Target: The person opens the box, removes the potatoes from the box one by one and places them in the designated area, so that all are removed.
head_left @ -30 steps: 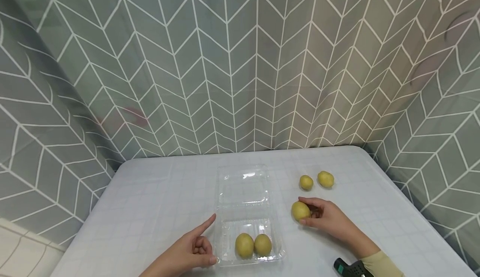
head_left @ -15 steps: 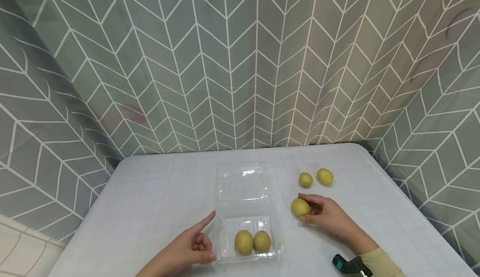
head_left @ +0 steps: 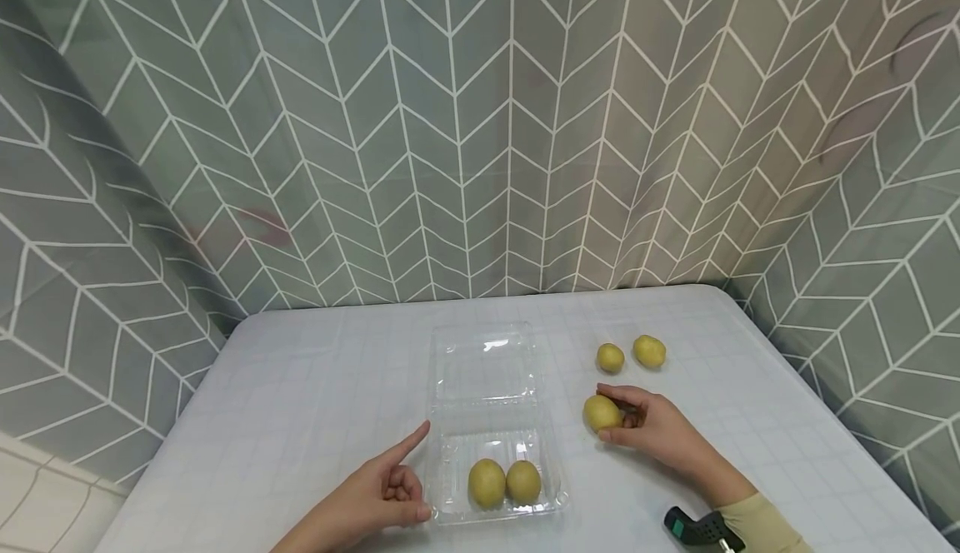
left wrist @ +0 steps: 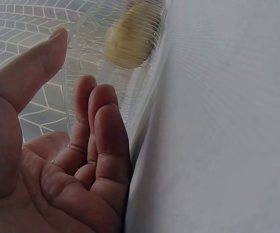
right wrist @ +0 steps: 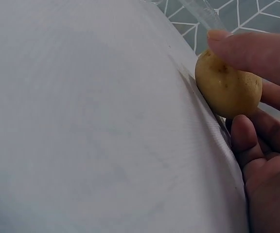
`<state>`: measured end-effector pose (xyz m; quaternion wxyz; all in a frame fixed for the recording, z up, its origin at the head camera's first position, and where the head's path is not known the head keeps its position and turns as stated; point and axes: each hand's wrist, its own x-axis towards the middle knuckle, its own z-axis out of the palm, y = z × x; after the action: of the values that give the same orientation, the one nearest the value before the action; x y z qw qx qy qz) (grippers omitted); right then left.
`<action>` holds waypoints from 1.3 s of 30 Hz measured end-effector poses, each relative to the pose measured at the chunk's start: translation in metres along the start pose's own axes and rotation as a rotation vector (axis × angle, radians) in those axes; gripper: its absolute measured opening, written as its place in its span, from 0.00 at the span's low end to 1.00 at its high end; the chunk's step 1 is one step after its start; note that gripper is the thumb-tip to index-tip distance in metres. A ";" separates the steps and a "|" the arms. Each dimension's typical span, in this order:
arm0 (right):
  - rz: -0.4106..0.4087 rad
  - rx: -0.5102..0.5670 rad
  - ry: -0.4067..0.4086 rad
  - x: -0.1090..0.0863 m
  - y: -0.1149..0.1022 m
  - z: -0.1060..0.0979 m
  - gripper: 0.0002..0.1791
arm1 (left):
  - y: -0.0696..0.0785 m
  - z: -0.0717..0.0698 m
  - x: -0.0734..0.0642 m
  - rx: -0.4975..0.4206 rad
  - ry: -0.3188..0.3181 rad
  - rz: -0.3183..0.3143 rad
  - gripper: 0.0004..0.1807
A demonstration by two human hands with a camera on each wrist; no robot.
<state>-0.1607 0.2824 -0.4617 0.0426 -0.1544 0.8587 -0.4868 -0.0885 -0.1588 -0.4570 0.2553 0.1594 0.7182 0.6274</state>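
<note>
The right hand (head_left: 654, 430) covers one side of the potato (head_left: 602, 413), so that part is hidden; whether the potato rests on the table (head_left: 315, 403) or sits just above it is hard to tell. The clear box (head_left: 453, 486) and its open lid (head_left: 487, 370) show faintly against the white surface, and in the left wrist view the ridged plastic blurs what lies inside. The lower edge of the head view cuts off the sleeve (head_left: 761, 526) and the black device (head_left: 701, 528) at the right wrist.

The potato is dull yellow, rounded, with dark spots and small pits. It is to the right of the box, well apart from it, with the right grip pinching it between thumb and fingers. The left hand (head_left: 382, 495) has its grip loosely spread, index finger straight, other fingers bent, thumb against or just beside the box's near left corner. Two potatoes (head_left: 487, 484) lie side by side in the box
</note>
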 end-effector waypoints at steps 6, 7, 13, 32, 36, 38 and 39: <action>-0.021 -0.010 0.013 -0.001 0.001 0.001 0.38 | 0.000 0.000 -0.001 -0.007 0.002 -0.005 0.54; -0.034 -0.020 0.018 -0.001 0.002 0.001 0.38 | 0.000 0.000 -0.001 -0.006 0.002 -0.005 0.54; -0.132 -0.056 0.074 -0.003 -0.003 -0.005 0.35 | 0.002 0.000 -0.001 0.009 0.000 -0.002 0.54; -0.275 0.006 0.032 0.007 -0.040 -0.015 0.32 | -0.002 0.001 -0.002 -0.014 -0.004 0.008 0.53; -0.284 0.039 -0.007 0.012 -0.046 -0.011 0.32 | -0.002 0.001 -0.002 -0.005 0.010 0.003 0.53; -0.296 0.061 -0.035 0.014 -0.049 -0.008 0.31 | -0.001 0.001 -0.001 -0.008 0.018 -0.001 0.54; -0.304 0.071 -0.051 0.015 -0.050 -0.007 0.31 | -0.001 0.001 -0.001 -0.009 0.020 -0.002 0.54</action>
<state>-0.1656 0.2594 -0.4141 -0.0045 -0.2932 0.8065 -0.5134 -0.0869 -0.1588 -0.4578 0.2494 0.1511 0.7180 0.6321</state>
